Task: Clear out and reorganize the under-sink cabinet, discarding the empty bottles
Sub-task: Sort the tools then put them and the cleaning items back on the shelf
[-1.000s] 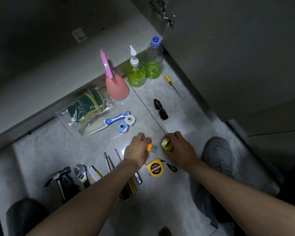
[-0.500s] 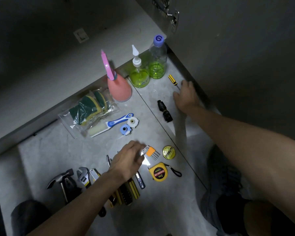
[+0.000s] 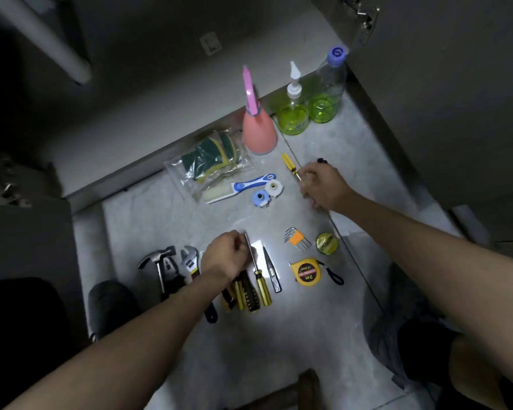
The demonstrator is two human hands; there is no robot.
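The yellow tape measure (image 3: pixel 308 273) on the floor (image 3: pixel 166 220) has a round label that reads "2m". The clear bottle with green liquid (image 3: pixel 326 93) has a purple cap with a white swirl mark on it. Beside it stands a smaller green bottle with a white pointed nozzle (image 3: pixel 293 113), and left of that a pink spray bottle (image 3: pixel 259 131). All three bottles stand on the floor, at the edge of the cabinet.

The right hand (image 3: pixel 323 184) reaches forward with the arm stretched out. Its fingers are curled tight around the metal shaft of a small yellow screwdriver (image 3: pixel 289 165), whose handle points up and away. Something dark shows just past the knuckles, but I cannot tell what it is.

The left hand (image 3: pixel 227 255) is curled over a row of tools. Its fingertips pinch the thin metal shaft of a longer yellow-handled screwdriver (image 3: pixel 259 279) lying on the floor. A hammer (image 3: pixel 159 261) and a wrench (image 3: pixel 188 260) lie to its left.
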